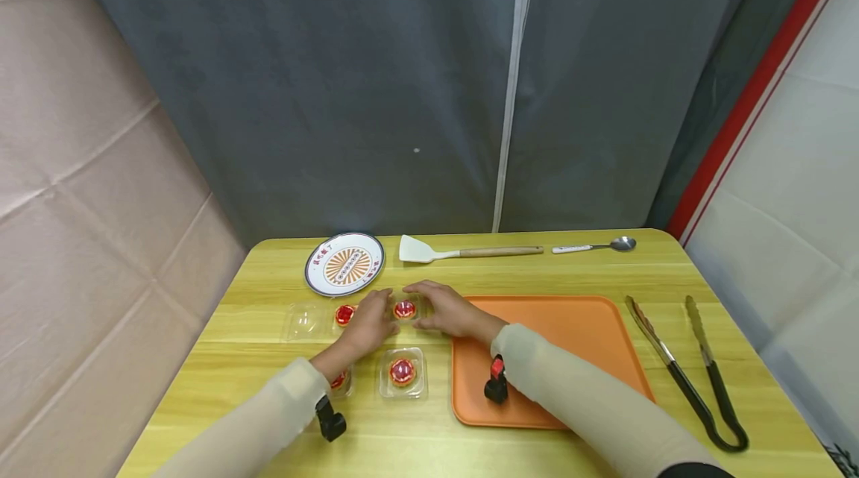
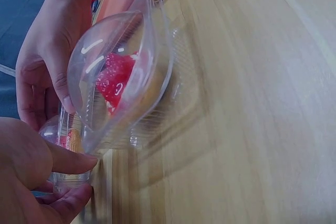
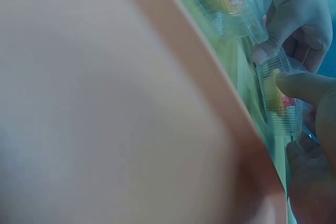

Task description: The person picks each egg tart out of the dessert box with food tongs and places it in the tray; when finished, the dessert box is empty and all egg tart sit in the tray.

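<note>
Between both hands is a small clear plastic box (image 1: 405, 297) with a red-topped tart (image 1: 405, 309) inside. My left hand (image 1: 365, 325) pinches its left side, thumb on the box's edge in the right wrist view. From the right, my right hand (image 1: 451, 310) grips the same box, its thumb (image 3: 302, 85) on the clear side wall. A second boxed tart (image 1: 403, 372), under a domed lid, sits nearer me and looms large in the left wrist view. Left of my left hand, another tart (image 1: 345, 314) lies beside an opened clear lid (image 1: 305, 320). My left wrist partly covers one more tart (image 1: 338, 379).
An orange tray (image 1: 564, 306) lies under my right forearm. Black-handled tongs (image 1: 691, 381) rest right of it. Along the back are a round patterned plate (image 1: 345, 263), a white spatula (image 1: 470, 251) and a spoon (image 1: 597, 246). A grey curtain (image 1: 376, 90) hangs behind the table.
</note>
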Demonstrator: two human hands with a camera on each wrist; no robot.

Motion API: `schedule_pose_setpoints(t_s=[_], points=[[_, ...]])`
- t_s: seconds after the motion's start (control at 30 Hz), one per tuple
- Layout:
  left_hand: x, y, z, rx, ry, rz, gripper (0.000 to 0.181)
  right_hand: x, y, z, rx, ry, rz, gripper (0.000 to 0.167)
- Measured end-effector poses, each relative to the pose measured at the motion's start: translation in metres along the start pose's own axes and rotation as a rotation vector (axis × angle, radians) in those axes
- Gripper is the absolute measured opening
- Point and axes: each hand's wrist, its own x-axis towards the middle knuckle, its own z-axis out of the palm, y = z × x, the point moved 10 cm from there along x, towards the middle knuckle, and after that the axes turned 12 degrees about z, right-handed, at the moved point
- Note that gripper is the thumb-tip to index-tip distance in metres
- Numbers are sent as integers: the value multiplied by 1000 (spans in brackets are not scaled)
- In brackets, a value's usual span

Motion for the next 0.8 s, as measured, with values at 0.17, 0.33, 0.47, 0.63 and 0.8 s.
schedule_pose_setpoints(t_s=[0.17, 0.33, 0.47, 0.63, 0.8], points=[[1, 0, 0, 27, 0, 21, 74, -1, -1, 0, -5, -6, -19, 67], [1, 2, 0, 37, 3, 37, 72, -1, -2, -1, -18, -13, -42, 67], [0, 3, -1, 38, 7, 44, 71, -1, -3, -1, -42, -16, -61, 66], [1, 3, -1, 49, 9, 51, 72, -1, -4, -2, -66, -15, -70, 66], [0, 3, 0, 37, 12, 44, 72, -2, -5, -2, -71, -16, -75, 66]])
